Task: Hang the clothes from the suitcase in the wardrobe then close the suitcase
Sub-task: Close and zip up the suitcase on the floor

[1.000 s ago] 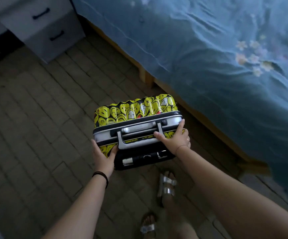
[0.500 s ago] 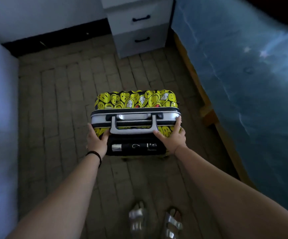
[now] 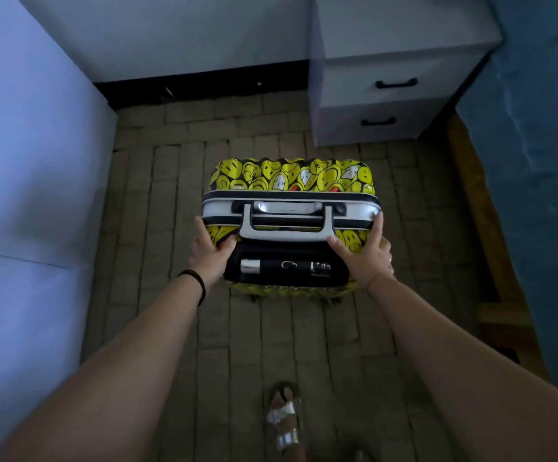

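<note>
Standing upright on the floor (image 3: 177,195) between bed (image 3: 538,195) and wardrobe (image 3: 30,161), the closed suitcase (image 3: 289,225) is gripped at both top corners by left hand (image 3: 209,253) and right hand (image 3: 366,253), probably so it can be steadied and laid flat for opening.

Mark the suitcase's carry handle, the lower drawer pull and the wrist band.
carry handle (image 3: 287,233): head view, on its near grey bar.
lower drawer pull (image 3: 378,122): head view, middle of the black bar.
wrist band (image 3: 200,284): head view, on the left wrist.
</note>
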{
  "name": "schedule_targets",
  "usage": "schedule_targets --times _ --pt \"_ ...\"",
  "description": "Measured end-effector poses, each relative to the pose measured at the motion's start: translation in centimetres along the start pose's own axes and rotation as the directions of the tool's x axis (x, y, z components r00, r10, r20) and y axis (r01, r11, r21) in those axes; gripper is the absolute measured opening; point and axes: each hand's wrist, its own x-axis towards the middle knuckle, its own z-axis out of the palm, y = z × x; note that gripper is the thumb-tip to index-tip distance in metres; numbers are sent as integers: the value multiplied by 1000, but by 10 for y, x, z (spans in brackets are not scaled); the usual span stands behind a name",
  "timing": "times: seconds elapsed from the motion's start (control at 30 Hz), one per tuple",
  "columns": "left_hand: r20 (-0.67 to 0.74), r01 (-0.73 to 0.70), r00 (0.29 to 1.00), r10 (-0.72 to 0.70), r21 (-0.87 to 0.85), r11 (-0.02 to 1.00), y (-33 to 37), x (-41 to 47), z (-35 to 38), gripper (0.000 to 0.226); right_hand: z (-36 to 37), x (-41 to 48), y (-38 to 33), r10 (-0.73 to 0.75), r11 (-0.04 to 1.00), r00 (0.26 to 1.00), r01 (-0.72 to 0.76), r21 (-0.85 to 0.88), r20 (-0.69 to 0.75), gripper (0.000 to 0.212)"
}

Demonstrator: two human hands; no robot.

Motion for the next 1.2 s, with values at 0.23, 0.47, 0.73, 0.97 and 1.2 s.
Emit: schedule_targets --times 0.23,0.47,0.73,0.97,1.2 --pt "-56 7 998 -7 -1 1000 49 105 -43 83 18 89 -102 -29 999 999 30 -28 28 112" --pt "-96 46 994 -50 -43 998 100 193 -80 83 26 177 -192 -98 993 991 103 -63 90 114" --pt "-143 57 987 -72 -109 992 150 271 -107 81 27 259 -279 -163 983 967 176 -49 198 112" --pt "-153 51 986 -70 -125 991 203 359 -141 82 35 329 -360 -155 983 970 170 -65 187 110" --pt "-123 27 992 -33 -47 999 255 441 -162 81 38 390 -419 -124 991 981 129 -26 146 110"
